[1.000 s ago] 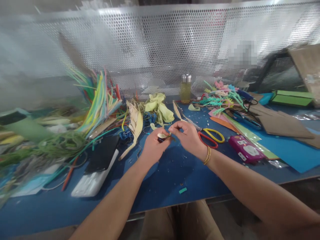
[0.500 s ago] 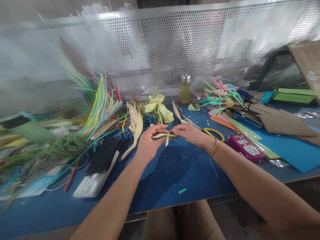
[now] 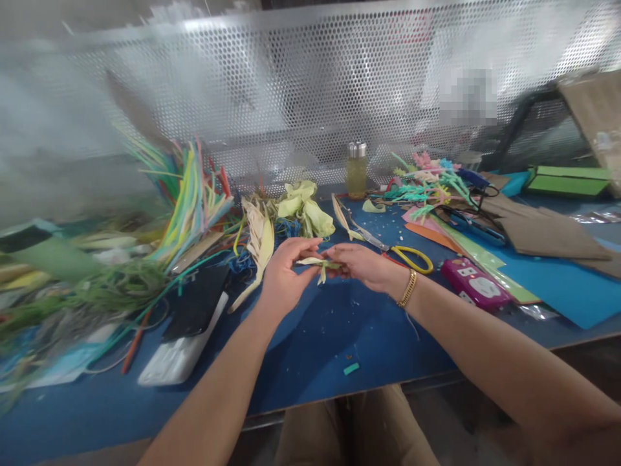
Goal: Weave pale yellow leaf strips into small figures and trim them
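Currently both hands meet over the middle of the worktop (image 3: 310, 382), holding a pale green strip (image 3: 322, 270) just above it. The left hand (image 3: 286, 275) has its fingers clamped on the strip's nine o'clock end; the right hand (image 3: 366, 264) has its fingers pinched together on the three o'clock end. A short tail drops from the strip's middle toward six o'clock.

Around the hands, a dry husk (image 3: 262, 239) lies near, at ten o'clock, and crumpled yellow-green leaves (image 3: 315, 219) sit just before twelve. A lidded bottle (image 3: 356, 178) stands upright at one. Scissors (image 3: 385, 247) lie beside the right hand toward two and three, with a purple socket block (image 3: 474, 285) beyond at three. One teal scrap (image 3: 351, 368) lies at five.
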`<state>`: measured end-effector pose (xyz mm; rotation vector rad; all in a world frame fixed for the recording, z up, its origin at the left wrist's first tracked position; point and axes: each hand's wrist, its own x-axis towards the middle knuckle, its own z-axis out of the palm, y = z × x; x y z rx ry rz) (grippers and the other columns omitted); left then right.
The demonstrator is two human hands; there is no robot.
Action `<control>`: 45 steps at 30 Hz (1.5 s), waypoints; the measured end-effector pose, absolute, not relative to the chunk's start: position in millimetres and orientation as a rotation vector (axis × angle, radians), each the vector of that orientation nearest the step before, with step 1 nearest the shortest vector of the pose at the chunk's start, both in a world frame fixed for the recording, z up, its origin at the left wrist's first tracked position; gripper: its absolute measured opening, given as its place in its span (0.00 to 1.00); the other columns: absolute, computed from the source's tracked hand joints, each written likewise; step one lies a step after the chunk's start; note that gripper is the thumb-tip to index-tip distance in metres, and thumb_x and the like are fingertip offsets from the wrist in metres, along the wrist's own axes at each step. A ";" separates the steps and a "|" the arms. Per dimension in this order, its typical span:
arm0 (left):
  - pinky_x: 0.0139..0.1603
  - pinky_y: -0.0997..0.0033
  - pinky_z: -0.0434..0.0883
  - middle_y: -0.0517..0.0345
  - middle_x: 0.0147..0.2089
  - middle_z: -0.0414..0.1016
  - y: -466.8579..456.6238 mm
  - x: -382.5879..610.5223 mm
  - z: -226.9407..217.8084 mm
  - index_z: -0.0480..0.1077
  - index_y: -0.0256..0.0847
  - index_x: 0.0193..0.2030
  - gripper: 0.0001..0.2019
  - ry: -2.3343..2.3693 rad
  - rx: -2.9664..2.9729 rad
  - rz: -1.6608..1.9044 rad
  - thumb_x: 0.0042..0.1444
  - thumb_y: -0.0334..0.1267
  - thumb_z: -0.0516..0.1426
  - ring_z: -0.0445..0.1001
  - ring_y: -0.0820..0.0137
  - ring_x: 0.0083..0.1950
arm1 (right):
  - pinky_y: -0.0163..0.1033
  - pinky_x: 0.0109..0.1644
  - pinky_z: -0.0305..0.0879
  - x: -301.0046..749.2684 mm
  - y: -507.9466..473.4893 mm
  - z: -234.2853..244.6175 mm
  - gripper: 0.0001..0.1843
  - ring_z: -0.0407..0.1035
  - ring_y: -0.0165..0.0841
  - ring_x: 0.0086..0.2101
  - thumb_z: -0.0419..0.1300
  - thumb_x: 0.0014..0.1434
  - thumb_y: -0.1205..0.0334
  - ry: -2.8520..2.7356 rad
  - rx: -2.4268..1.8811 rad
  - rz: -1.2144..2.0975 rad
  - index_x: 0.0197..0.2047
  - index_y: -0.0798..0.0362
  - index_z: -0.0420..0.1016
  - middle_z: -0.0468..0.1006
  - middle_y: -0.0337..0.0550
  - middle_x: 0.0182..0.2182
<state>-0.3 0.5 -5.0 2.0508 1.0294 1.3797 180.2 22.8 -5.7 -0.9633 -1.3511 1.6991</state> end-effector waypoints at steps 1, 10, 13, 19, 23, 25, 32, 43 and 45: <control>0.50 0.62 0.73 0.52 0.48 0.71 0.3 0.0 -4.5 0.71 0.45 0.53 0.21 1.018 2.074 1.374 0.51 0.29 0.61 0.75 0.67 0.45 | 0.31 0.26 0.55 179.7 22.5 -5.8 0.05 0.70 0.27 0.27 0.60 0.56 0.62 -1.352 -0.973 1.709 0.31 0.54 0.75 0.77 0.40 0.28; 0.51 0.61 0.71 0.51 0.47 0.72 -0.8 4.7 -4.1 0.74 0.43 0.48 0.14 1.084 2.096 1.430 0.53 0.32 0.61 0.73 0.65 0.48 | 0.32 0.32 0.60 181.7 25.5 -5.1 0.12 0.66 0.25 0.28 0.65 0.49 0.68 -1.241 -0.812 1.690 0.39 0.54 0.77 0.78 0.39 0.32; 0.50 0.62 0.71 0.52 0.48 0.71 4.0 2.5 -9.0 0.71 0.43 0.49 0.16 1.118 1.987 1.432 0.53 0.36 0.62 0.73 0.65 0.47 | 0.33 0.34 0.60 180.9 22.6 -1.7 0.10 0.64 0.25 0.28 0.65 0.49 0.66 -1.255 -0.755 1.684 0.37 0.54 0.76 0.76 0.38 0.30; 0.59 0.56 0.63 0.52 0.48 0.73 4.0 -1.2 -1.1 0.75 0.44 0.36 0.07 1.269 2.299 1.356 0.50 0.39 0.64 0.69 0.61 0.53 | 0.34 0.34 0.60 179.8 20.8 -3.2 0.09 0.62 0.24 0.25 0.66 0.45 0.66 -1.206 -0.777 1.662 0.29 0.54 0.69 0.69 0.33 0.24; 0.54 0.62 0.65 0.54 0.44 0.75 0.2 1.0 0.6 0.72 0.42 0.35 0.05 1.223 2.268 1.238 0.52 0.38 0.62 0.71 0.63 0.48 | 0.34 0.34 0.61 179.9 19.4 -1.8 0.10 0.63 0.25 0.26 0.65 0.45 0.65 -1.179 -0.773 1.695 0.28 0.53 0.67 0.68 0.33 0.24; 0.47 0.66 0.67 0.57 0.39 0.74 -0.9 2.9 -1.9 0.71 0.42 0.37 0.05 1.208 2.158 1.151 0.54 0.38 0.60 0.72 0.66 0.42 | 0.34 0.34 0.61 179.7 18.1 0.2 0.10 0.63 0.25 0.26 0.66 0.45 0.64 -1.193 -0.741 1.688 0.28 0.53 0.67 0.68 0.33 0.23; 0.30 0.73 0.63 0.60 0.27 0.67 -4.1 7.2 -6.5 0.70 0.40 0.33 0.11 1.103 1.859 0.993 0.58 0.46 0.56 0.64 0.72 0.28 | 0.34 0.33 0.59 181.0 21.3 1.3 0.13 0.61 0.24 0.26 0.69 0.46 0.57 -1.352 -0.748 1.451 0.26 0.54 0.70 0.70 0.33 0.23; 0.21 0.72 0.46 0.67 0.19 0.48 -11.3 21.1 -9.7 0.64 0.40 0.23 0.19 1.170 1.467 1.163 0.52 0.52 0.60 0.46 0.77 0.21 | 0.34 0.28 0.54 180.0 20.9 1.9 0.19 0.55 0.24 0.22 0.68 0.47 0.50 -1.399 -0.843 1.127 0.21 0.54 0.66 0.63 0.31 0.18; 0.21 0.72 0.44 0.68 0.19 0.46 -12.4 26.0 -10.6 0.62 0.40 0.23 0.18 1.176 1.358 1.180 0.51 0.51 0.61 0.44 0.78 0.20 | 0.34 0.26 0.50 179.9 19.8 1.3 0.19 0.52 0.23 0.21 0.68 0.47 0.51 -1.388 -0.876 1.068 0.20 0.54 0.65 0.60 0.30 0.17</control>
